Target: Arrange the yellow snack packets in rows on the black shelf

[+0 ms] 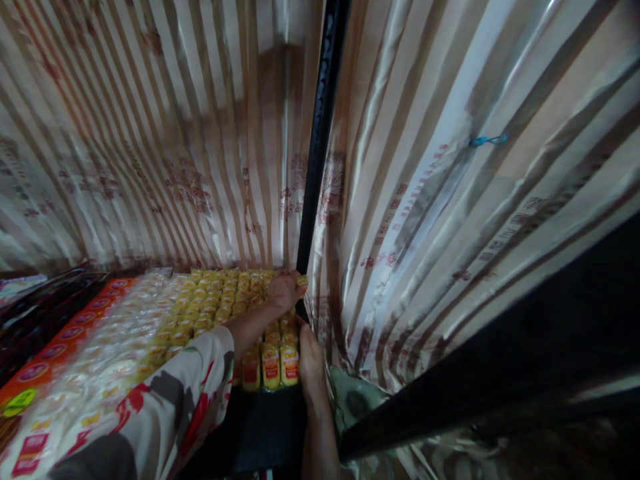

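Note:
My left hand (283, 293) reaches over the far right corner of a block of yellow wrapped packets (220, 300). Its fingers close on a small yellow packet (302, 283) beside a black post. Along the right side of the same block, my right hand (312, 357) lies stretched out against the end column. Its fingers are partly hidden. Close to it, the front yellow packets (271, 365) stand upright in clear wrappers with red and orange labels. My left forearm and flowered sleeve cover part of the rows.
White wrapped packets (110, 347) fill the left part of the display, beside an orange printed strip (70, 333). A black upright post (320, 133) rises at the far corner. Striped, creased sheeting (200, 133) hangs behind, and a dark bar (475, 347) slants across the right.

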`<state>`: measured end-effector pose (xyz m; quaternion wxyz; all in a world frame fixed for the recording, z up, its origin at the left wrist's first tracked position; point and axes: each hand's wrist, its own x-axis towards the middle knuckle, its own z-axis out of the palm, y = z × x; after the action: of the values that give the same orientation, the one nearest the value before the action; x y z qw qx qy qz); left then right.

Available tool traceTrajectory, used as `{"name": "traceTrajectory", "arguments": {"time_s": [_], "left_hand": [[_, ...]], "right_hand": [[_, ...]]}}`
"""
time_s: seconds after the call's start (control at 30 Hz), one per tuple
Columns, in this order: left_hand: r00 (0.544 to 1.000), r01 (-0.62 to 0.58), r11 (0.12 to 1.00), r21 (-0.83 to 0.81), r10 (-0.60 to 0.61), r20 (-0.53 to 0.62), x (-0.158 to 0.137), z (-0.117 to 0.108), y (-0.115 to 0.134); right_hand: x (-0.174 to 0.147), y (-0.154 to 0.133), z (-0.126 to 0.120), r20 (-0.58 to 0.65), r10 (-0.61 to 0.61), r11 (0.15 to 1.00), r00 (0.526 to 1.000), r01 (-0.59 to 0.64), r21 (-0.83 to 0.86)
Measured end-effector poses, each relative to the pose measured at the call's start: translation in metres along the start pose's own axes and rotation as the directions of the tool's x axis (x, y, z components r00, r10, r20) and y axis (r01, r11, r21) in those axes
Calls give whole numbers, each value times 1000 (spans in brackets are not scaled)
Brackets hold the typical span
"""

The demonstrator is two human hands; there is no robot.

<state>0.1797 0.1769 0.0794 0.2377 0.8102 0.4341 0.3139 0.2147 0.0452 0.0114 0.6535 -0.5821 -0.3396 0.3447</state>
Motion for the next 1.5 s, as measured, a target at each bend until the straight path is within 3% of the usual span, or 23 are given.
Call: {"name": "traceTrajectory", "arguments": {"time_s": [0.13,0.3,0.53,0.73,0.87,1.07,1.17,1.3,1.4,1.5], "left_hand": [[998,-17,997,-78,11,-67,3,8,0],[999,18,994,107,-14,-36,6,17,1],[994,72,985,158,-58,-88,6,29,0],[996,65,971,232,-51,-67,6,32,-4],[996,33,970,241,-13,-85,3,30,-4],[1000,-24,920,392,19,18,-5,10,11],[984,-152,924,350,175,-34,-27,-3,20],[930,-341,931,127,354,-102,-88,-19,21],[938,-340,940,3,339,-71,-148,-33,16],[969,-246,968,-58,246,-14,-206,-46,8]], "right_hand": [[1,6,3,-35,-28,999,999,27,-23],[2,4,4,-66,-18,996,998,12,-84],[2,1,5,-24,-34,996,999,32,-83],[1,-1,5,-44,-55,987,998,48,-151],[1,0,5,-37,-67,985,997,60,-159],[6,10,7,-59,-113,986,992,104,-127],[5,13,6,-81,-187,971,979,172,-168],[-5,6,1,-68,-329,921,942,304,-242],[-18,-7,0,-66,-428,860,901,384,-337],[-38,-23,7,15,-572,750,820,530,-396]]}}
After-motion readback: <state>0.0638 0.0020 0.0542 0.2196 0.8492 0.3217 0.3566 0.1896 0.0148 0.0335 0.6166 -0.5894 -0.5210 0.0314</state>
